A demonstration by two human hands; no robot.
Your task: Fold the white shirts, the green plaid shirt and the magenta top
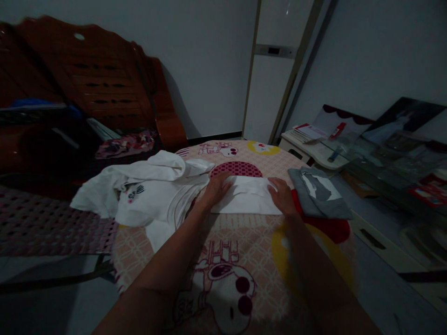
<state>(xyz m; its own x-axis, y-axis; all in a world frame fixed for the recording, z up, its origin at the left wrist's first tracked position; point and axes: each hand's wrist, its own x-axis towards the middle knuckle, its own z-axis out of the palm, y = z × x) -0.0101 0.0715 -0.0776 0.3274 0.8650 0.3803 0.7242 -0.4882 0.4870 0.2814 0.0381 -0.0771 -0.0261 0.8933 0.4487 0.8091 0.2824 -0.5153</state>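
Observation:
A white garment (248, 197), folded into a flat rectangle, lies on the patterned tablecloth (265, 251) in front of me. My left hand (217, 190) is at its far left corner, thumb and fingers closed on the fabric. At the opposite end my right hand (281, 194) grips the right edge in the same way, fingers curled and thumb toward the middle. A raised crease runs across the cloth between the two hands. Left of it sits a loose heap of white clothes (150, 195), one with a small printed design.
On the table's right side, a folded grey garment (316, 193) lies over a red one (331, 228). Behind the table stand a carved wooden bench (101, 88) and a tall white cabinet unit (270, 93). A glass-topped stand (384, 158) with papers is at the right.

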